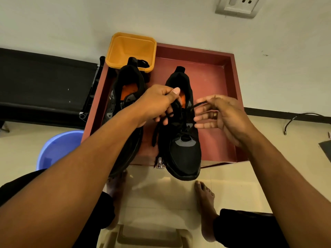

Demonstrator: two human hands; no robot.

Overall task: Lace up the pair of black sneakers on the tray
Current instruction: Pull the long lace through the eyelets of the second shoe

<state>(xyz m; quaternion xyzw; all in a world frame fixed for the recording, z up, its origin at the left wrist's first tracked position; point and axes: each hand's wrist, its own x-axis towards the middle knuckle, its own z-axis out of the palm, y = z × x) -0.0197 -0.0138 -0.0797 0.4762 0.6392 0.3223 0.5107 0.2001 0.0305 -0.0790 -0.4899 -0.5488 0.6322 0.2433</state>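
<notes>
Head view: sneaker [184, 151] on tray [231, 86] beside mate [125, 83], partly laced. Left grip [157, 104] curled round lace [197, 105] strands above it; right grip [220, 115] pinches lace end, otherwise splayed open. Risk — thin pinch slips, end pulls back out; uneven tug leaves ends lopsided.

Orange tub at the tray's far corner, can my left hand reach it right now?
Probably not yet: the left hand grips the lace; freed, nothing blocks the way to the orange tub.
</notes>
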